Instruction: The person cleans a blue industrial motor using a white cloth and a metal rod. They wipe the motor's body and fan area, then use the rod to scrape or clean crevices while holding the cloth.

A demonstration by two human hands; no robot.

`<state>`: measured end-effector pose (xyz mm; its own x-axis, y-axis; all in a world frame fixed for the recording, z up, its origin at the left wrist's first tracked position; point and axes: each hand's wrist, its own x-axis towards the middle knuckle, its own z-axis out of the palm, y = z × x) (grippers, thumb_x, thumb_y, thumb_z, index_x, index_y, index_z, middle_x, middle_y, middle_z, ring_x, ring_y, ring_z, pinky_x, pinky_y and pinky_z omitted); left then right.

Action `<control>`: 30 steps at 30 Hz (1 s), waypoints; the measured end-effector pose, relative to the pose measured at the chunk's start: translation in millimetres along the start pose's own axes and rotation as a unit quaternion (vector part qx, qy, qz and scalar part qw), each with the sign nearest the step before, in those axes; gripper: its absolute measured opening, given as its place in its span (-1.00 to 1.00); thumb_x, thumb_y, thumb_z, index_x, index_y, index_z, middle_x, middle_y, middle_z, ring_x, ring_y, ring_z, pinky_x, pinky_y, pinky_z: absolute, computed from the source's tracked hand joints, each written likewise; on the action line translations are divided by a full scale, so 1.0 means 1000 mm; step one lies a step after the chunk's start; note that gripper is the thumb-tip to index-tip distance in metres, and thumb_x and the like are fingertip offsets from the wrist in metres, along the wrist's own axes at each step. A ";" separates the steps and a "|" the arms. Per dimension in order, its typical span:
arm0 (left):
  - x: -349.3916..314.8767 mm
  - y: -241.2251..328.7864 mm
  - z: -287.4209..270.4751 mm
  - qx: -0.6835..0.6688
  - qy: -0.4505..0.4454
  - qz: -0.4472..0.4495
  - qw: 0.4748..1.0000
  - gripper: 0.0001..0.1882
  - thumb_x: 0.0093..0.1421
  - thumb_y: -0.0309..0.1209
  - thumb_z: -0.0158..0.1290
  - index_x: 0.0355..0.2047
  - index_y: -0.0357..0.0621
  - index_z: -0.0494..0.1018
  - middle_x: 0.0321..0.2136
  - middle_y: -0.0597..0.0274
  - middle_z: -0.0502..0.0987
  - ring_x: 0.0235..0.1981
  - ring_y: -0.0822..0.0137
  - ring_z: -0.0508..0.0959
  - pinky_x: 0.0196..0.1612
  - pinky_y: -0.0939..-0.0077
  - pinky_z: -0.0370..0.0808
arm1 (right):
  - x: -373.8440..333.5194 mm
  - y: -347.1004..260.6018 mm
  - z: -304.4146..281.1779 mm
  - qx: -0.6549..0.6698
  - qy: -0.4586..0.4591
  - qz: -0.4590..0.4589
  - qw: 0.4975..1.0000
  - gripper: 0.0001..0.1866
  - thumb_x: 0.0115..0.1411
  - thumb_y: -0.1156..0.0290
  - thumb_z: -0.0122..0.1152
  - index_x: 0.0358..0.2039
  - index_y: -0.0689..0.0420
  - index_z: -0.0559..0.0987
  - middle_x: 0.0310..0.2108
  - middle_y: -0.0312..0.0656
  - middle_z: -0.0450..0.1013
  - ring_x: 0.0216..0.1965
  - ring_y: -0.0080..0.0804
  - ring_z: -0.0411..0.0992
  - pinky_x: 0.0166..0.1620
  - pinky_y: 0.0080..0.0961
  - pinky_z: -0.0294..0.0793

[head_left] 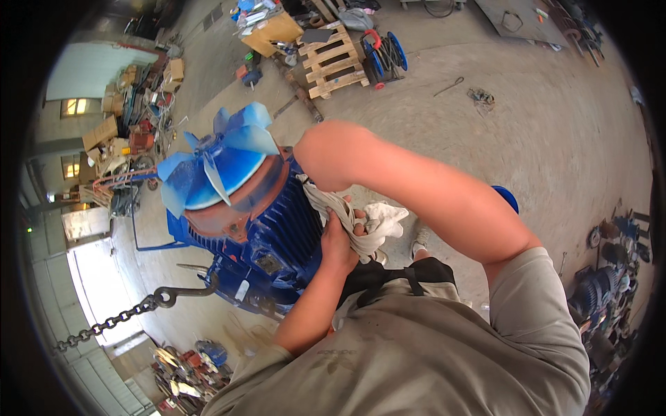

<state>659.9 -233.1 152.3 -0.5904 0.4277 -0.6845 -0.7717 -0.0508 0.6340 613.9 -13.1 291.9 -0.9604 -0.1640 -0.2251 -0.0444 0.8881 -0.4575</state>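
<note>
Shirt (416, 347), cloth (380, 223) (crumpled), in left hand (337, 244)

Wide fisheye view from the head (dark-rimmed), downward, close above the shirt (444, 353)

The right forearm (440, 197), bare, slants forward and leftward across the front of the torso (409, 340) from a bent elbow (512, 251). It narrows toward the wrist (371, 158) and ends in the right hand (325, 156), a rounded, slightly blurred shape whose fingers cannot be made out. The left forearm (313, 306), also bare, angles forward and to the right. At its end the left hand (337, 244) is closed in a grip, thumb (333, 220) pointing forward and fingertips (359, 222) curled in from the right. The hands are near each other, the left one closer to the torso.
</note>
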 end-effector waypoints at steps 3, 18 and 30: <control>0.004 -0.002 -0.005 -0.025 0.004 0.009 1.000 -0.45 0.62 0.09 -0.31 0.30 0.00 0.38 -0.31 0.28 0.53 -0.46 0.46 0.37 -0.31 0.50 0.43 | 0.018 0.001 0.004 -0.022 -0.007 -0.032 0.999 -0.85 0.08 0.37 0.32 -0.40 0.13 0.77 -0.34 0.03 0.67 -0.25 0.08 0.65 -0.17 -0.06 0.64; 0.035 0.013 -0.029 0.017 0.025 0.018 0.999 -0.48 0.63 0.08 -0.36 0.23 0.01 0.35 -0.44 0.29 0.44 -0.52 0.47 0.28 -0.37 0.53 0.32 | 0.111 -0.001 0.018 -0.024 -0.004 -0.085 0.996 -0.79 0.10 0.32 0.30 -0.33 0.10 0.79 -0.32 -0.03 0.68 -0.22 0.03 0.64 -0.17 -0.02 0.60; 0.051 -0.027 -0.089 -0.014 0.130 -0.043 0.990 -0.55 0.64 -0.02 -0.32 0.20 0.06 0.45 -0.43 0.29 0.48 -0.53 0.49 0.34 -0.42 0.57 0.38 | 0.155 0.012 0.153 0.064 -0.142 -0.169 0.973 -0.71 0.13 0.19 0.32 -0.36 0.16 0.79 -0.33 0.03 0.67 -0.21 0.08 0.63 -0.10 -0.03 0.62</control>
<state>629.8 -290.7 68.4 -0.5597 0.1848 -0.8078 -0.8263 -0.0503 0.5610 506.9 -93.0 120.2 -0.7814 -0.5655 -0.2638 -0.2917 0.7048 -0.6466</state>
